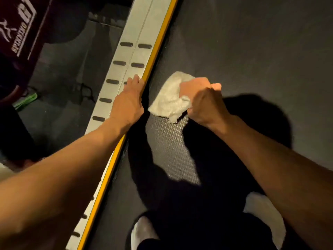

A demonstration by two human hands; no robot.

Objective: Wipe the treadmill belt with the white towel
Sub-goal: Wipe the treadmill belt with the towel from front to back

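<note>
The dark grey treadmill belt fills the right and middle of the head view. A crumpled white towel lies on the belt close to its left edge. My right hand grips the towel's right side with curled fingers and holds it down on the belt. My left hand rests flat on the silver side rail, fingers straight, its edge along the yellow strip.
The silver rail with dark oval grips runs diagonally along the belt's left side. Left of it is dark floor with a maroon machine part and a green strap. My two white-socked feet stand on the belt below my arms.
</note>
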